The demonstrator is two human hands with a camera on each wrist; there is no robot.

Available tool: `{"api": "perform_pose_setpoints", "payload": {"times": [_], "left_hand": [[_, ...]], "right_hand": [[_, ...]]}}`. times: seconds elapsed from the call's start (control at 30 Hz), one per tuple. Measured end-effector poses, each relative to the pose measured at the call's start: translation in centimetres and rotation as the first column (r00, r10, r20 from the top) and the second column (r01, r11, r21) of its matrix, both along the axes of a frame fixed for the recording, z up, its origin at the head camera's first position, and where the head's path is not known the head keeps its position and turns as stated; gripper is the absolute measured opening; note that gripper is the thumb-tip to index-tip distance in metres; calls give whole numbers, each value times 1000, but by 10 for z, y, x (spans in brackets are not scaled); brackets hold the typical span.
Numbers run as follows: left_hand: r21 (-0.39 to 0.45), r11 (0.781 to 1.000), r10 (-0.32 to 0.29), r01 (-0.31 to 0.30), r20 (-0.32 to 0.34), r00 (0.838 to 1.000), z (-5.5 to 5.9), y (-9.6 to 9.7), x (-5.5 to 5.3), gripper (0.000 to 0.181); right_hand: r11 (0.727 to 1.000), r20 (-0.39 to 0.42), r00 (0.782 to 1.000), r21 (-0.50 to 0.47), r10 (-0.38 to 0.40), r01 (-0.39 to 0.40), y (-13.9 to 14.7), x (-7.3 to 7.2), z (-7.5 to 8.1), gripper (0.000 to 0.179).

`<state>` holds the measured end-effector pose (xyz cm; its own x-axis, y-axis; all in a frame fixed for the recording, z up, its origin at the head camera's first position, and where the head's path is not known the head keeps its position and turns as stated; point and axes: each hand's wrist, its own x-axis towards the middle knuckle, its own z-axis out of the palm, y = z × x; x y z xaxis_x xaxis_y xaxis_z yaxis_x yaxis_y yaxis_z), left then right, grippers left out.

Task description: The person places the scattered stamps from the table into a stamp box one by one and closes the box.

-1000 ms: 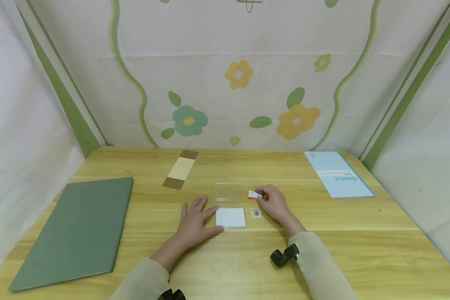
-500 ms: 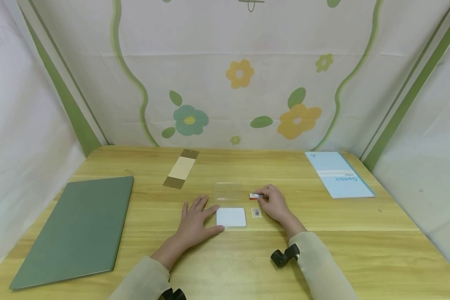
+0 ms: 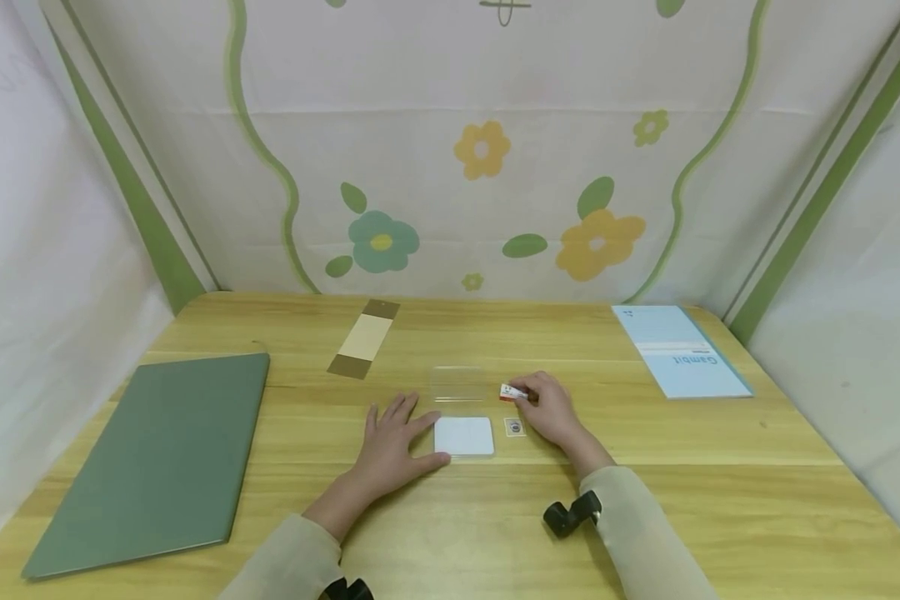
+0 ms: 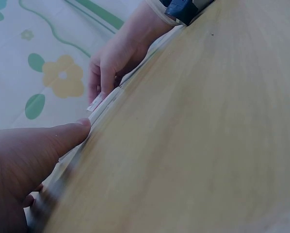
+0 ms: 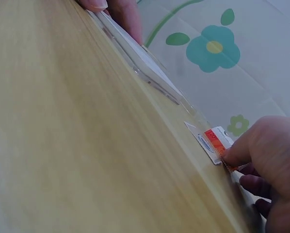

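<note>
Your right hand (image 3: 551,410) pinches the small red-and-white slip (image 3: 508,392) by its right-hand end, thumb and fingertips together, and the slip stands tilted; whether its lower edge touches the tabletop (image 3: 465,517) you cannot tell from here. It looks like thin paper: almost weightless, bendable, easy to crease or tear, so a light pinch at one edge or corner should do, leaving the print untouched.

Your left hand (image 3: 388,446) lies with its fingers spread, thumb and forefinger touching the left side of the white block (image 3: 463,436), which rests flat in what seems a clear plastic tray. Expect the block to be light and fairly stiff, and the tray smooth enough to slide if pushed; steadying it by the sides suits it.

Just beside the block, on the right, lies the printed square (image 3: 515,427). Flat as it is, it will likely be hard to lift without a fingernail under a corner. Beyond the block sits the clear plastic piece (image 3: 458,383), probably rigid but brittle and slippery; take it by its edges.
</note>
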<state>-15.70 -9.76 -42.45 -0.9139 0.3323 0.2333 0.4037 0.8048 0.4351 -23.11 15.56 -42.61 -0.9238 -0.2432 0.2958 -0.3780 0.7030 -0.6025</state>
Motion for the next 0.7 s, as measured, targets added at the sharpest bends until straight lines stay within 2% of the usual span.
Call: {"api": "perform_pose_setpoints", "payload": {"times": [0.3,0.47,0.7], "left_hand": [[1,1000,-6,6,2,1000,1,0,0,62],[-4,1000,-6,6,5,1000,2,1,1,62],[-5,1000,-3,3,3,1000,1,0,0,62]], "right_hand": [[996,65,998,-83,-16,21,0,1,5,24],[995,127,992,-97,-19,31,1,0,8,26],[995,172,984,-79,-41,55,3,-3,12,23]]}}
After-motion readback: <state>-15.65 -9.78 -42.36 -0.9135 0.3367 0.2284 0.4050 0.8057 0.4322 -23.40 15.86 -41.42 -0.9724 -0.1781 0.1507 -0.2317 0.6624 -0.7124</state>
